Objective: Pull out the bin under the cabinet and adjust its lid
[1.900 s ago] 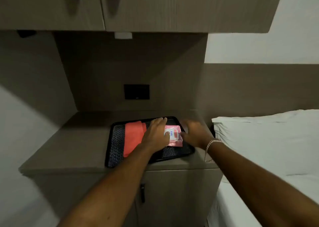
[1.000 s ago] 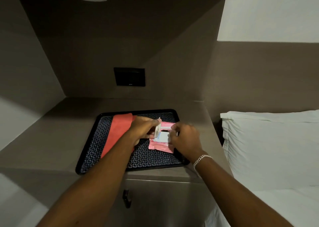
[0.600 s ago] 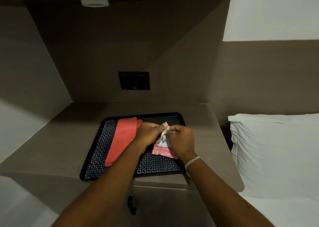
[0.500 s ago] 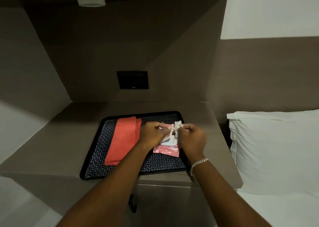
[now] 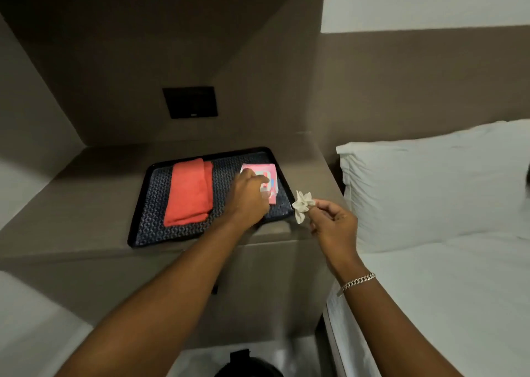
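- The right hand (image 5: 332, 224) had come away from the pink wipes pack (image 5: 265, 180) and now hung out past the near right corner of the black tray (image 5: 143, 204), over the edge of the desk (image 5: 71, 204) and towards the bed (image 5: 444, 290).
- Its grip was a tight pinch of thumb and fingertips on a crumpled white wipe (image 5: 302, 206), which half a second earlier had only just been lifting out of the pack's opening between both hands.
- The wipe was clear of the pack, dangling in the air with nothing under it but the desk edge.
- The left hand (image 5: 248, 194) had stayed at the pack, which lay in the far right part of the tray; its fingers were curled down over the pack's white lid, though whether they pressed the lid or gripped it could not be told, since the hand hid the contact.
- The folded red cloth (image 5: 189, 193) lay flat on the left half of the tray, in the same spot as before and untouched.
- Judged from this, the drawing-out of one wipe was done, and the pack had been held in place while it came free.
- A silver bracelet (image 5: 358, 282) sat on the right wrist, and a white pillow (image 5: 430, 181) lay beyond it at the head of the bed.
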